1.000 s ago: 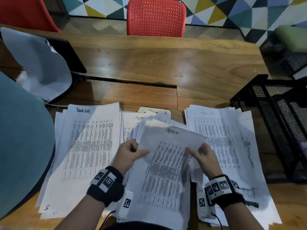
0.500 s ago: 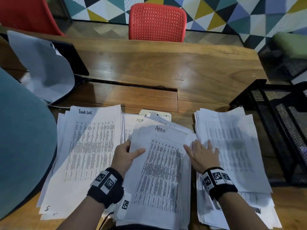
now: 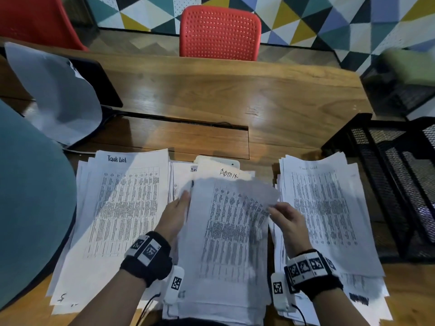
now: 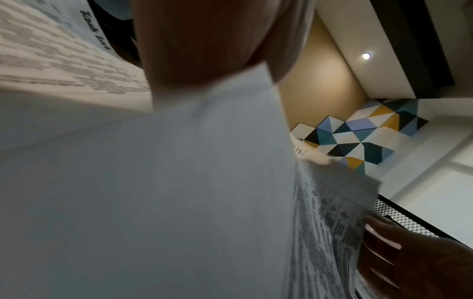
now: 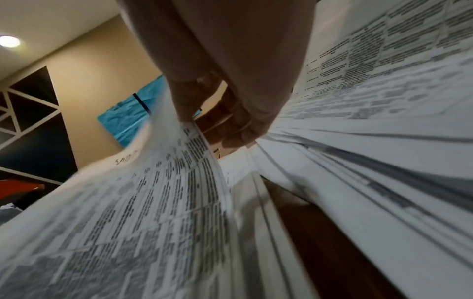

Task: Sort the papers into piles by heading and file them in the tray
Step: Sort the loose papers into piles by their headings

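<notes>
Three lots of printed papers lie at the near edge of the wooden table (image 3: pixel 211 95). A left pile (image 3: pixel 122 208) is headed "Task List", and a right pile (image 3: pixel 322 208) carries a faint similar heading. Between them is a middle stack (image 3: pixel 223 278); a sheet headed "Admin" (image 3: pixel 228 172) shows behind its top. My left hand (image 3: pixel 175 215) holds this stack by its left edge. My right hand (image 3: pixel 286 220) pinches the right edge of the top sheet (image 3: pixel 235 208), which curls upward. In the right wrist view, thumb and fingers (image 5: pixel 194 105) pinch that sheet (image 5: pixel 153 202).
A black mesh tray (image 3: pixel 381 175) stands at the table's right edge, beside the right pile. A grey cover (image 3: pixel 54 95) drapes a dark screen at the back left. A red chair (image 3: pixel 220 31) faces me across the table. A large teal shape (image 3: pixel 28 196) fills the left.
A sheet lifted a second ago went onto the right pile, where my right hand lay flat. That hand has come back and lifts the middle stack's top sheet by its right edge.
</notes>
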Available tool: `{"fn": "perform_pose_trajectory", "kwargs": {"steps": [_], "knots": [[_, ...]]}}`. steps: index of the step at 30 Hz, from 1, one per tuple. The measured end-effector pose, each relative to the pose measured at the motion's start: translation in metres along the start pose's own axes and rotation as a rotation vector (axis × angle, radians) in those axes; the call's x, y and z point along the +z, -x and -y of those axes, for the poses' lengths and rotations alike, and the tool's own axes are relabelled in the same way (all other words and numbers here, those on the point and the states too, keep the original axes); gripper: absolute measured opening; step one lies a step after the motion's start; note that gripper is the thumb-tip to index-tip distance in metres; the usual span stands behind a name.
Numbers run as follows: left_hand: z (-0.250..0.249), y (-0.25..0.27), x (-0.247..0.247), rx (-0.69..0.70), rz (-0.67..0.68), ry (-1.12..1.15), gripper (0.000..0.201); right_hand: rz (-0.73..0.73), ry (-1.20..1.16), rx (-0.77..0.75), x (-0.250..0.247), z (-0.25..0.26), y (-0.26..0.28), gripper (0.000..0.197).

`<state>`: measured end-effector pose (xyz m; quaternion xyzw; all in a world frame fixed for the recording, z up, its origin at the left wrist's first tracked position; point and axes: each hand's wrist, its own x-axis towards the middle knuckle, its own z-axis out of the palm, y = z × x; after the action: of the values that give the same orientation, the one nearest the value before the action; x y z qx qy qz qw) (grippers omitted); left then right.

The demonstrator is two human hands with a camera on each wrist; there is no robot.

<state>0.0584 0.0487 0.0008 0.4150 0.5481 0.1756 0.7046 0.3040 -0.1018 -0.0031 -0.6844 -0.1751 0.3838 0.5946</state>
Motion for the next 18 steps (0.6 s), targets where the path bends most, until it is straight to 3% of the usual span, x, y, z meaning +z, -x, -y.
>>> {"fn": "perform_pose_trajectory", "kwargs": {"steps": [3,5,8,10,12,13,16,18], "knots": [[0.023,-0.023,-0.015,-0.026,0.044,-0.007,0.084,0.051,-0.232,0.143,-0.002,-0.002,0.006,0.015],[0.039,-0.035,-0.022,-0.084,0.093,0.028,0.090,0.080,-0.229,0.194,0.002,-0.001,0.009,0.028],[0.003,-0.005,0.001,-0.034,0.162,0.006,0.048,0.078,-0.224,0.207,0.007,-0.006,0.011,0.017],[0.000,-0.004,0.009,-0.041,0.227,-0.004,0.041,0.088,-0.172,0.145,0.005,-0.013,0.009,0.041],[-0.001,-0.001,0.010,-0.137,0.281,0.012,0.056,0.171,-0.099,0.113,0.000,-0.018,0.009,0.065],[-0.002,-0.001,0.010,-0.191,0.314,0.032,0.069,0.206,-0.064,0.109,-0.001,-0.018,0.010,0.067],[-0.010,0.003,0.010,-0.219,0.372,0.171,0.089,0.229,0.035,0.103,-0.006,-0.014,0.013,0.062],[-0.018,0.010,0.016,-0.142,0.250,0.107,0.082,0.227,0.068,0.102,-0.010,-0.015,0.012,0.030]]}}
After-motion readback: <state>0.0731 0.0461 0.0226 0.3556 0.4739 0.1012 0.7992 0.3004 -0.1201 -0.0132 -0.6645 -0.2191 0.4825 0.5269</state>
